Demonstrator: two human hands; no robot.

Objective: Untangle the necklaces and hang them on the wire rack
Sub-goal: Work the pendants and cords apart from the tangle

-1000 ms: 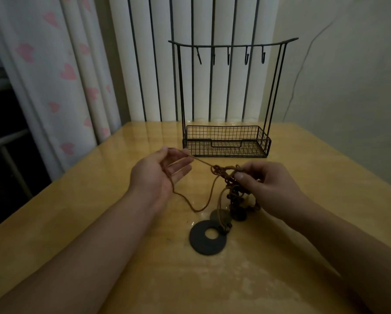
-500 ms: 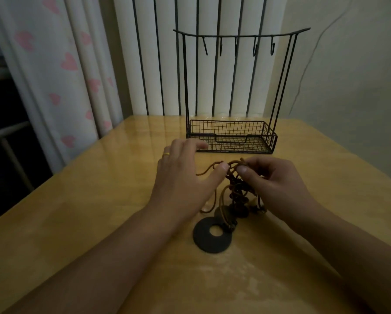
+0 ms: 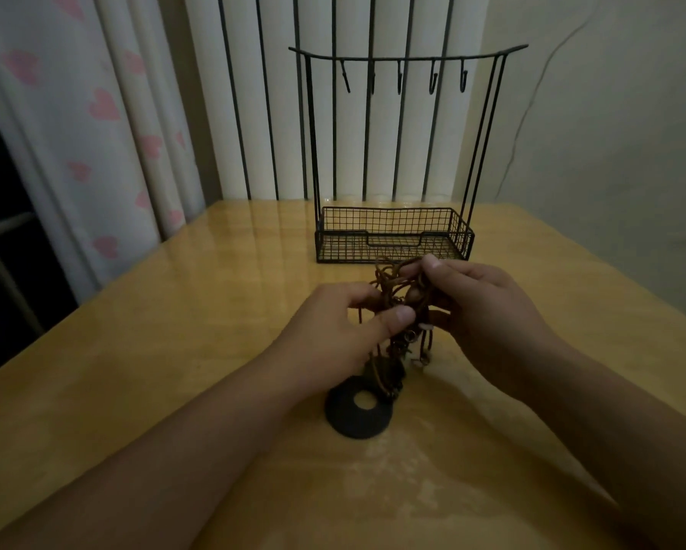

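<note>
Both hands up over the table (image 3: 174,351), working the necklaces (image 3: 398,307), which sit as one brown knotted clump of cords between them, just in front of the wire rack (image 3: 393,236). My left hand (image 3: 333,335) has its grip closed on the clump, thumb pinching cords low on the near side. My right hand (image 3: 488,307) pinches the upper loops, fingertips curled around them. A black ring pendant (image 3: 359,410) lies flat on the table below, tethered to the tangle; smaller pieces hang above it, too dark to sort out. The rack's hooks (image 3: 398,79) are all bare, basket below holds nothing I can make out. Judgement: early stage. No strand looks freed yet; separating and all of the hanging remain.
</note>
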